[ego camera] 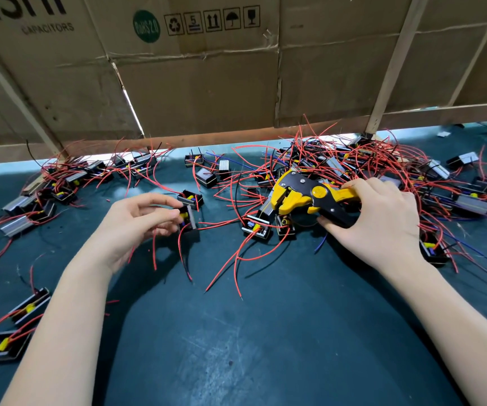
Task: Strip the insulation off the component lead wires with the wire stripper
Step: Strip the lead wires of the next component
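Observation:
My right hand (pixel 382 221) grips the handles of a yellow and black wire stripper (pixel 303 194), whose jaws point left over a small black component (pixel 258 227) with red leads. My left hand (pixel 136 227) pinches another black component (pixel 189 218) with a yellow part inside, held just above the mat. Its red lead wires (pixel 182 253) hang down towards me. The stripper jaws and the held component are apart, with a gap of mat and loose wires between them.
A dark green mat (pixel 265 332) covers the bench. A dense heap of components with red wires (pixel 368 168) lies at the back right, a smaller group (pixel 69 183) at the back left, and a few (pixel 10 326) near the left edge. Cardboard sheets (pixel 207 83) wall off the back.

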Tool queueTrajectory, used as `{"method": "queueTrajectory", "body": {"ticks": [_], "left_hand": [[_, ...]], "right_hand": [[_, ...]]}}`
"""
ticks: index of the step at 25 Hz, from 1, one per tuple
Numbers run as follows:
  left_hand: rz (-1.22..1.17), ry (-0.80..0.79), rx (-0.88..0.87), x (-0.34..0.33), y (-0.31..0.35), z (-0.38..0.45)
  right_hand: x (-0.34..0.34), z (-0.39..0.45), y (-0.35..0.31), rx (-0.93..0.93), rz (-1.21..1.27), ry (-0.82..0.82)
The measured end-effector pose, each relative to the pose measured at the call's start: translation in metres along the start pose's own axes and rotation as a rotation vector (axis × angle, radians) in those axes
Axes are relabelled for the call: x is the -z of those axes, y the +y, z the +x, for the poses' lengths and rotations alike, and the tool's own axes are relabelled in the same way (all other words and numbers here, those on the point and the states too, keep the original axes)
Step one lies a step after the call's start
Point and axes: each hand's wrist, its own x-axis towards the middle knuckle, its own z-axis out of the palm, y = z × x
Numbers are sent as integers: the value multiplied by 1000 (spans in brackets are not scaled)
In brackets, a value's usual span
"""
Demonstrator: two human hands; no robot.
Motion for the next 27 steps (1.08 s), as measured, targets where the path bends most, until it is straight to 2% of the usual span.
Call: {"method": "queueTrajectory", "body": {"ticks": [2, 6, 11, 17, 27], "left_hand": [[-81, -153, 26, -5, 3, -4], [-174, -355, 33, -25, 6, -6], [-19, -524, -150, -41, 3, -14], [27, -449, -128, -60, 0, -17], [169, -538, -170, -73, 2, -21]], "right_hand": [[0, 0, 0, -2, -3, -2], [0, 0, -1, -8, -4, -13], [0, 0, 0, -12, -6, -17], [-1, 0, -1, -11, -18, -37], [-1, 0, -1, -8, -11, -21]]}}
